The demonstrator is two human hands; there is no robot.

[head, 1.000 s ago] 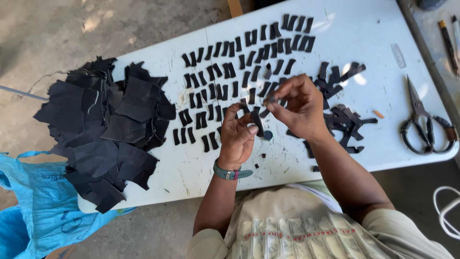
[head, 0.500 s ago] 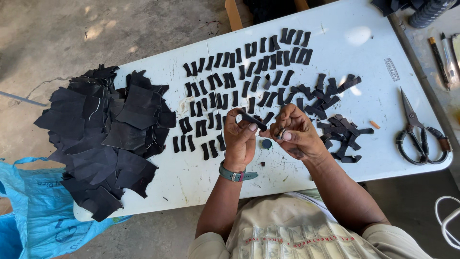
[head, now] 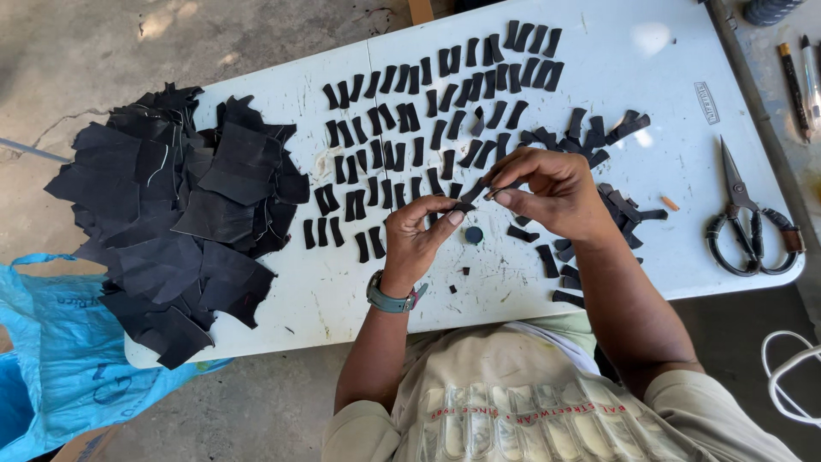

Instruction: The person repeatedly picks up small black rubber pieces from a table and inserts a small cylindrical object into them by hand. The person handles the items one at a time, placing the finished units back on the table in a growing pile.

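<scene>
Head view: left hand and right hand are both pinching one small black strip mid-frame; fingertips slipping could be dropping it among laid-out strips, scattering rows.

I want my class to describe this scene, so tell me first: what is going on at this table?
A person sits at a white table and holds one small black strip between both hands, the left hand and the right hand pinching it above the tabletop. Rows of similar black strips lie laid out ahead, with a looser heap by the right hand. A pile of larger black pieces covers the table's left end, and scissors lie at the right.
</scene>
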